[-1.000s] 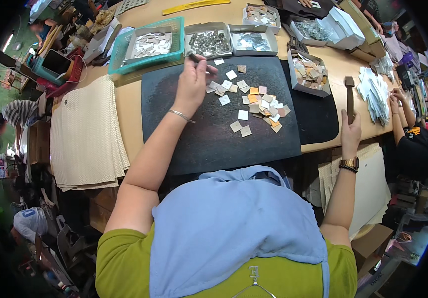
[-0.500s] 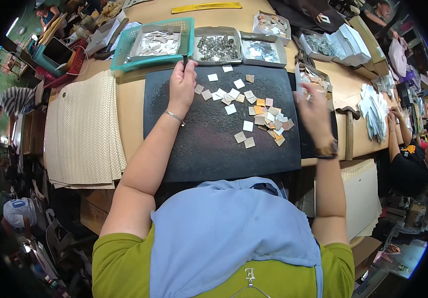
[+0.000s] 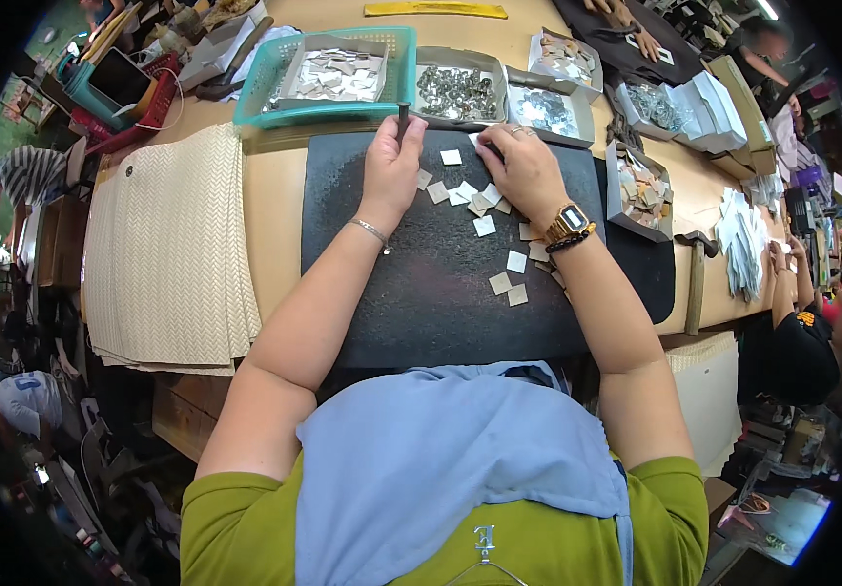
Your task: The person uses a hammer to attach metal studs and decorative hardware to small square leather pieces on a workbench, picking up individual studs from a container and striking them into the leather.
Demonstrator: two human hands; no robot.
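My left hand (image 3: 393, 164) is wrapped round a short dark rod (image 3: 403, 119), which stands upright above the far edge of the black mat (image 3: 391, 313). My right hand (image 3: 526, 174) reaches over the mat's far side, its fingertips pinched at a small white square (image 3: 474, 141); the palm hides part of the piece. Other small squares, white, beige and tan, lie scattered on the mat, such as a white square (image 3: 451, 157) between my hands and a beige square (image 3: 517, 295) nearer me. My right hand and wrist cover some of the pile.
Beyond the mat stand a teal basket (image 3: 243, 115), a box of metal pieces (image 3: 455, 93) and a box of clear pieces (image 3: 546, 109). A box of coloured squares (image 3: 640, 190) and a hammer (image 3: 696, 283) are at right. Woven sheets (image 3: 172, 254) lie stacked at left.
My right hand has swung left from beside the box of coloured squares to the white square at the mat's far edge. My left hand keeps hold of the dark rod. The view has shifted slightly.
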